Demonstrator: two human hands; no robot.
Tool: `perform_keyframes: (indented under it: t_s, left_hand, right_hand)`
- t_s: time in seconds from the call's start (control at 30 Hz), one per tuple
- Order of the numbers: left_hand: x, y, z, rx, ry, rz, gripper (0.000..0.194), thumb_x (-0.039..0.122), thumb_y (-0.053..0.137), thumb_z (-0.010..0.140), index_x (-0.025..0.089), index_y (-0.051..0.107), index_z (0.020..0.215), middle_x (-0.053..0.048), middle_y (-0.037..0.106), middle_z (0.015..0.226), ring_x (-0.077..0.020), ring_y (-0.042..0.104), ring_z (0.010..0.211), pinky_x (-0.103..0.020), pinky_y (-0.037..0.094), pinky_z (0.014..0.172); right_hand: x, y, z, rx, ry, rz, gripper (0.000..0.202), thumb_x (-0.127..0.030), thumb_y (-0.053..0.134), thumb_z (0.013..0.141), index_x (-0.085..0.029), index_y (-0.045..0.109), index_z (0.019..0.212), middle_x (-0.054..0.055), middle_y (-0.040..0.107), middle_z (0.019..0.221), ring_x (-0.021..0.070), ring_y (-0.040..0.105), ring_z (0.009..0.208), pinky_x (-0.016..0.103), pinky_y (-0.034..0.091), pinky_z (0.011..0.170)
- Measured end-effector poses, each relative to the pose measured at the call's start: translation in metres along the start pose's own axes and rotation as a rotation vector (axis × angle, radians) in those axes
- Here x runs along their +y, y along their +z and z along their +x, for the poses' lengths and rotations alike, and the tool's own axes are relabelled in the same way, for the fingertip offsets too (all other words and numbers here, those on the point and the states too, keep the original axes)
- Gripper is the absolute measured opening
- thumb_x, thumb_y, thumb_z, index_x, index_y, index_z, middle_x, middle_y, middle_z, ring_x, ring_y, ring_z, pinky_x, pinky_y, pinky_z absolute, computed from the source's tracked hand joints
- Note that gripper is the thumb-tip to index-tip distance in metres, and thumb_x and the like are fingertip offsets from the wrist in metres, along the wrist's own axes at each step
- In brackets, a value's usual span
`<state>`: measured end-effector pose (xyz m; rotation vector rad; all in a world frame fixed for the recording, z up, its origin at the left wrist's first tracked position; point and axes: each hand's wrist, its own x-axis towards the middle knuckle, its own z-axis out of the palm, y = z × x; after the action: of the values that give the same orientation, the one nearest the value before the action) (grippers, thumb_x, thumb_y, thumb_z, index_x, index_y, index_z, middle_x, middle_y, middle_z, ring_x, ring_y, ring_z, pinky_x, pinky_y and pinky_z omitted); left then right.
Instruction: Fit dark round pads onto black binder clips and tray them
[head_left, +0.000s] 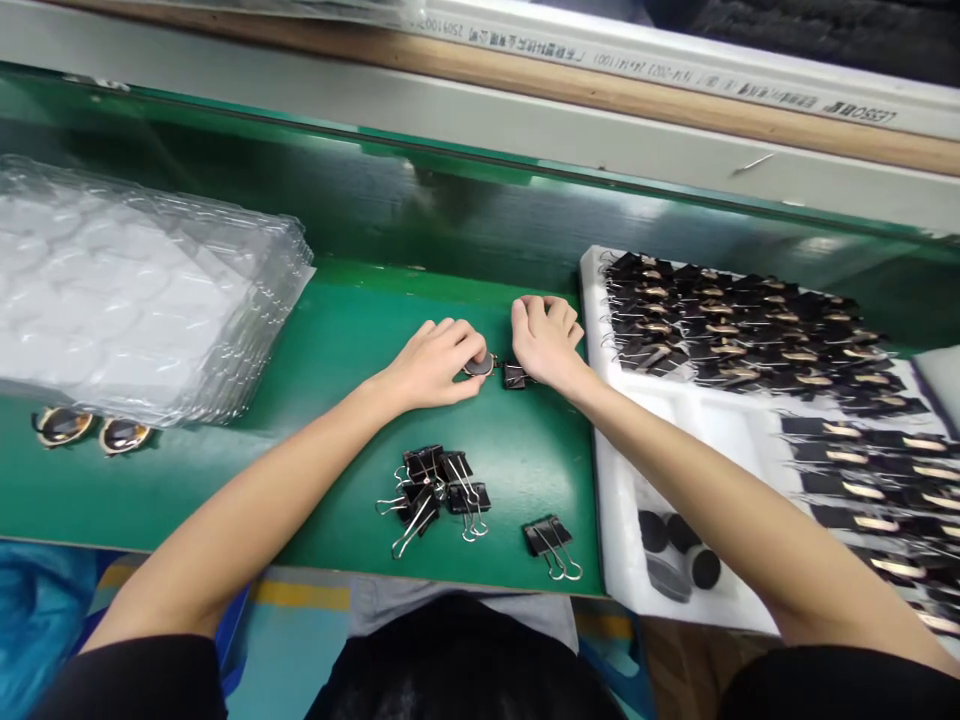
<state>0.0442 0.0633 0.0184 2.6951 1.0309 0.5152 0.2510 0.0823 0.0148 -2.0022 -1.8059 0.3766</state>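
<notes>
My left hand [445, 362] pinches the rim of a pair of glasses on the green tabletop, and a dark grey round disc [481, 365] shows at its fingertips in that rim. A black binder clip [514, 376] sits at the other side of the glasses, partly under my right hand [546, 340]. My right fingers are curled down over it, and its handles and the second lens are hidden. Closer to me lies a pile of several black binder clips [431, 490]. One more binder clip [550, 537] lies apart to the right.
A white foam tray [613, 480] on the right holds rows of clipped glasses [750, 320] and several dark round discs [667, 580]. Stacked clear plastic trays [142, 290] stand on the left, with sunglasses [94, 430] in front. A ledge [450, 95] crosses the back.
</notes>
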Motion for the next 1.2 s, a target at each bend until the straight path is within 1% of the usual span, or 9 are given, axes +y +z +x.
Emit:
perform_keyframes:
  t_s: [0.13, 0.27, 0.47, 0.53, 0.67, 0.73, 0.9, 1.03, 1.2]
  left_hand:
    - [0.002, 0.0, 0.0, -0.007, 0.0, -0.053, 0.015, 0.035, 0.061, 0.094, 0.02, 0.058, 0.097, -0.006, 0.066, 0.106, -0.0218, 0.057, 0.093, -0.035, 0.036, 0.079]
    - [0.005, -0.001, 0.002, -0.025, 0.023, -0.084, 0.016, 0.036, 0.06, 0.097, 0.02, 0.059, 0.097, -0.005, 0.067, 0.108, -0.0208, 0.059, 0.094, -0.034, 0.036, 0.079]
    - [0.012, -0.001, 0.003, -0.043, 0.021, -0.136, 0.016, 0.036, 0.061, 0.097, 0.02, 0.059, 0.1, -0.006, 0.066, 0.11, -0.0214, 0.059, 0.098, -0.035, 0.04, 0.084]
    - [0.015, -0.002, 0.001, -0.021, -0.009, -0.176, 0.014, 0.032, 0.061, 0.096, 0.02, 0.058, 0.102, -0.006, 0.066, 0.111, -0.0214, 0.06, 0.101, -0.035, 0.042, 0.088]
    - [0.02, -0.003, -0.001, 0.1, -0.147, -0.189, 0.013, 0.029, 0.06, 0.095, 0.02, 0.058, 0.104, -0.006, 0.066, 0.111, -0.0226, 0.06, 0.108, -0.036, 0.043, 0.091]
    - [0.02, -0.002, 0.0, 0.109, -0.175, -0.204, 0.015, 0.03, 0.06, 0.095, 0.02, 0.058, 0.105, -0.006, 0.066, 0.111, -0.0226, 0.06, 0.106, -0.036, 0.043, 0.09]
    - [0.023, 0.001, 0.0, 0.012, -0.099, -0.2, 0.015, 0.031, 0.061, 0.095, 0.021, 0.06, 0.106, -0.005, 0.067, 0.109, -0.0227, 0.059, 0.105, -0.036, 0.04, 0.089]
    - [0.025, 0.007, 0.0, 0.022, -0.032, -0.146, 0.018, 0.033, 0.062, 0.098, 0.02, 0.061, 0.11, -0.006, 0.066, 0.115, -0.0234, 0.058, 0.108, -0.037, 0.038, 0.091]
    - [0.026, 0.014, 0.002, 0.03, 0.024, -0.116, 0.021, 0.034, 0.063, 0.099, 0.019, 0.06, 0.113, -0.008, 0.064, 0.115, -0.0243, 0.058, 0.108, -0.037, 0.041, 0.091]
  right_hand:
    - [0.007, 0.001, 0.001, 0.009, -0.021, 0.01, 0.058, -0.059, 0.016, 0.105, -0.025, 0.057, 0.126, 0.017, 0.048, 0.138, 0.0356, 0.035, 0.141, 0.066, 0.023, 0.116]
    - [0.007, 0.0, -0.001, -0.004, -0.054, 0.016, 0.063, -0.054, 0.007, 0.106, -0.024, 0.056, 0.131, 0.016, 0.048, 0.137, 0.0338, 0.036, 0.14, 0.063, 0.023, 0.117]
    - [0.006, -0.002, -0.001, -0.019, -0.057, 0.011, 0.061, -0.051, 0.008, 0.107, -0.023, 0.056, 0.131, 0.017, 0.049, 0.137, 0.0348, 0.037, 0.138, 0.064, 0.023, 0.116]
    - [0.006, -0.002, -0.001, -0.02, -0.056, 0.007, 0.059, -0.05, 0.009, 0.107, -0.023, 0.056, 0.131, 0.018, 0.049, 0.137, 0.0351, 0.037, 0.138, 0.064, 0.023, 0.116]
    - [0.007, -0.002, -0.001, -0.027, -0.044, 0.001, 0.058, -0.048, 0.01, 0.107, -0.022, 0.056, 0.131, 0.018, 0.048, 0.137, 0.0348, 0.037, 0.138, 0.062, 0.023, 0.116]
    - [0.007, -0.002, 0.0, -0.029, -0.05, 0.003, 0.057, -0.048, 0.01, 0.107, -0.022, 0.055, 0.131, 0.017, 0.049, 0.137, 0.0349, 0.037, 0.137, 0.063, 0.024, 0.115]
    - [0.007, -0.002, 0.0, -0.038, -0.044, -0.017, 0.057, -0.048, 0.008, 0.107, -0.024, 0.054, 0.131, 0.015, 0.049, 0.137, 0.0331, 0.037, 0.137, 0.064, 0.025, 0.114]
    - [0.006, -0.003, 0.0, -0.058, -0.033, -0.024, 0.06, -0.049, 0.007, 0.107, -0.023, 0.055, 0.132, 0.015, 0.048, 0.138, 0.0318, 0.036, 0.137, 0.061, 0.024, 0.115]
    - [0.007, -0.001, 0.001, -0.037, -0.04, -0.017, 0.06, -0.049, 0.005, 0.107, -0.025, 0.055, 0.131, 0.015, 0.05, 0.137, 0.0325, 0.038, 0.136, 0.063, 0.025, 0.113]
